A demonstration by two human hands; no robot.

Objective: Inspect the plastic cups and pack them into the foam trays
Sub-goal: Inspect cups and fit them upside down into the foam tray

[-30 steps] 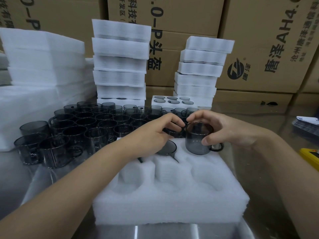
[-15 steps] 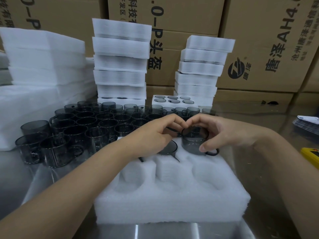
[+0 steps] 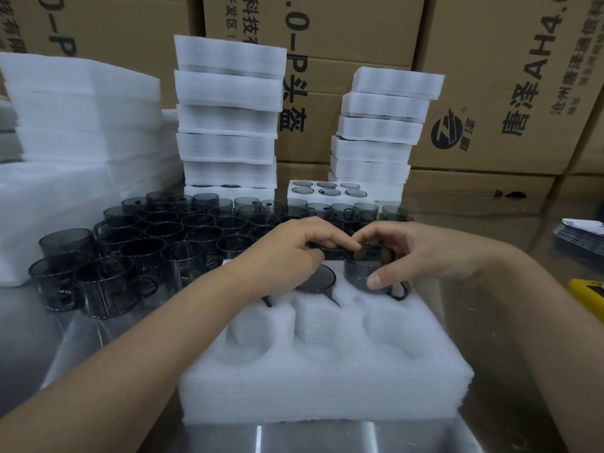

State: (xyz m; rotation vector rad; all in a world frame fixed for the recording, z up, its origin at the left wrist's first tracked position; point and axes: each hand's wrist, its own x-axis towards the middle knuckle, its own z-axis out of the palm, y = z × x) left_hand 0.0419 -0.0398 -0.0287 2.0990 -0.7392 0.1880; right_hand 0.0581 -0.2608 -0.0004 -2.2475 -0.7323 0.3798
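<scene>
The foam tray [image 3: 327,387] lies on the table [image 3: 490,322], directly before the person. In its far row, the middle cup [image 3: 318,279] sits in the middle pocket. The corner cup [image 3: 362,273] sits partly in the right pocket, with the right hand [image 3: 415,253] around it. The left hand [image 3: 287,256] lies over the far left pocket, just beside the right hand. To the left of the tray and behind it, the loose cups [image 3: 163,230] stand close together on the table. Behind them rise the left stack [image 3: 228,119] and the right stack [image 3: 382,125] of trays, with a filled tray [image 3: 327,192] between them. The foam sheets [image 3: 81,109] are piled at the far left. The cardboard boxes [image 3: 506,76] stand behind everything, and a pile of cards [image 3: 581,232] lies at the far right.
</scene>
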